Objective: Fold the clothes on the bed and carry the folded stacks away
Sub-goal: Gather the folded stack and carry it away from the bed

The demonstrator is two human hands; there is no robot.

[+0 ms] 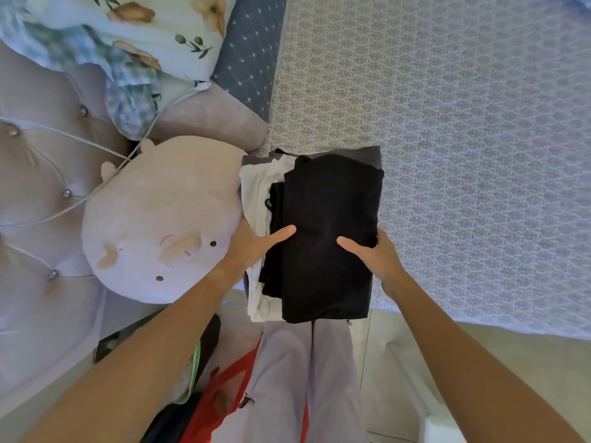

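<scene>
A stack of folded clothes point(326, 238) is held at the bed's near edge: a black garment on top, white cloth point(256, 193) showing at its left side and a grey piece point(367, 153) at the far end. My left hand point(252, 244) grips the stack's left side, thumb lying on the black fabric and fingers hidden beneath. My right hand point(374, 254) grips the right side the same way, thumb on top. The stack hangs partly over the edge of the bed point(463, 155), which has a blue patterned sheet.
A round pink plush toy point(160, 225) lies just left of the stack against the tufted headboard point(41, 187). A floral pillow point(128, 33) and a grey cushion point(211, 123) sit further back. A white cable point(96, 187) crosses the plush. Red bag point(224, 388) and pale floor below.
</scene>
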